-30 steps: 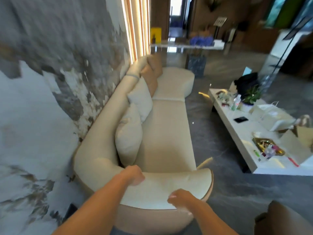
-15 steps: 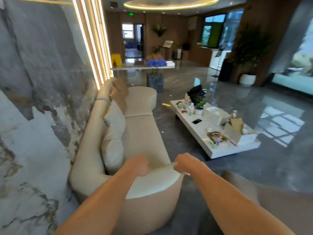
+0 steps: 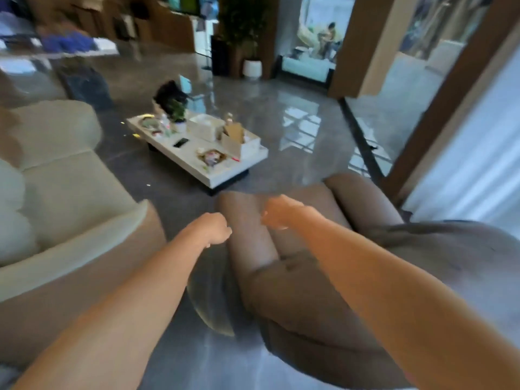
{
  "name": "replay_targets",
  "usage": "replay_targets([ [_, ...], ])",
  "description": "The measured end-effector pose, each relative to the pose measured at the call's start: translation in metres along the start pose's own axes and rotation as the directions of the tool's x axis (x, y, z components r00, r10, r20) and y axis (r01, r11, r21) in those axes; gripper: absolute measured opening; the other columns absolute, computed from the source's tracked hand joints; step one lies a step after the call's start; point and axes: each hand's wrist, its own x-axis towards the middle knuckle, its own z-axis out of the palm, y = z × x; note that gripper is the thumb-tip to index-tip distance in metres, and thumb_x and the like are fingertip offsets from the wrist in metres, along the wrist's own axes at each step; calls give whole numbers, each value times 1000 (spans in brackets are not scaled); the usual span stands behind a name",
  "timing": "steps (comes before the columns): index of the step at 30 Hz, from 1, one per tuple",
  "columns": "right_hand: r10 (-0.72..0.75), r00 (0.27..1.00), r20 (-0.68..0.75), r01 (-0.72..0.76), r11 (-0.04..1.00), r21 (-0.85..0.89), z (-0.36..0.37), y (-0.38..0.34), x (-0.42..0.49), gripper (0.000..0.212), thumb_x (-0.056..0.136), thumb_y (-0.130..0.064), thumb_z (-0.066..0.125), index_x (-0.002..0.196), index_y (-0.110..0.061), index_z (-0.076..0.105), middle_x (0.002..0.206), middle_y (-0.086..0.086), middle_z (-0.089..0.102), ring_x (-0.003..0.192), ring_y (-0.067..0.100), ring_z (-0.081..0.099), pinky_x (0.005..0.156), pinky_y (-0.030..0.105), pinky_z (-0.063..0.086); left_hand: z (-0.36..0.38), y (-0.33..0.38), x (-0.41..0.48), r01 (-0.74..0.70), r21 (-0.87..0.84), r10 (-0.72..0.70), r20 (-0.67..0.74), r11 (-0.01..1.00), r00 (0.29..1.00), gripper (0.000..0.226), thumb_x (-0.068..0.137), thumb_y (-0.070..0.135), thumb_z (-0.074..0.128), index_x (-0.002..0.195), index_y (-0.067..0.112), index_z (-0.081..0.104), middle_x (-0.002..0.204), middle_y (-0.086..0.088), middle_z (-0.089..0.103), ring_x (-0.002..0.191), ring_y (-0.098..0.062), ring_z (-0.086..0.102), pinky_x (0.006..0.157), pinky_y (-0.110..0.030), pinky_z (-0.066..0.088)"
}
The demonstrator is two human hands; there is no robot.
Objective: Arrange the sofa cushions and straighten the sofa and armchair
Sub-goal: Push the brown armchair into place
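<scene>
A brown armchair (image 3: 298, 280) fills the lower right, seen from behind and above. My left hand (image 3: 212, 229) hovers beside its left armrest with the fingers curled in and nothing held. Over the chair's seat, my right hand (image 3: 278, 211) is also curled shut and holds nothing. The cream sofa (image 3: 64, 192) lies at the left; its near armrest (image 3: 84, 249) is closest to me. White cushions (image 3: 11, 212) show at the far left edge, blurred.
A low white coffee table (image 3: 222, 171) with boxes, a plant and a phone stands ahead on the glossy grey floor (image 3: 281, 108). A glass wall and wooden frame (image 3: 439, 122) run along the right. A potted plant (image 3: 247, 38) stands at the back.
My view has swung right from the sofa to the armchair. Both hands have left the sofa's armrest and now hang over the armchair.
</scene>
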Motion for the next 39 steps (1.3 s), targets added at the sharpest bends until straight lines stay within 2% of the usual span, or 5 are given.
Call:
replay_targets([
  [3,197,979,50,-200,978,54,17,108,-63,40,92,-32,51,122,-9,65,125,13,66,115,32,62,89,35,51,54,108,-12,-117,-11,118,64,993,991,47,94,37,42,109,-1,66,107,-20,71,88,-37,70,78,-34,55],
  [12,486,870,80,-490,871,36,36,316,-187,20,83,-23,47,89,-12,63,100,8,62,80,26,56,72,35,47,118,338,-28,-336,44,327,143,941,934,38,94,45,45,111,19,67,122,-11,64,107,-35,61,83,-34,45],
  [21,602,794,90,-604,761,238,82,459,-210,49,90,-66,32,139,-58,31,153,3,24,136,39,26,103,62,38,172,486,22,-333,10,331,74,943,941,69,90,67,32,137,18,43,145,-13,42,132,-38,38,105,-51,36],
  [28,560,826,72,-553,777,302,98,554,-163,67,77,-86,15,142,-67,11,165,-12,-5,147,43,-17,104,82,5,202,574,80,-182,-46,185,85,982,979,83,78,80,19,144,32,33,151,-10,36,134,-41,31,103,-60,29],
  [39,299,944,-139,-269,942,203,110,664,-108,69,80,-78,7,143,-56,24,163,-5,21,147,41,1,103,77,0,213,645,114,71,-13,-69,85,997,994,77,74,83,18,139,46,36,150,0,39,134,-37,32,102,-57,32],
])
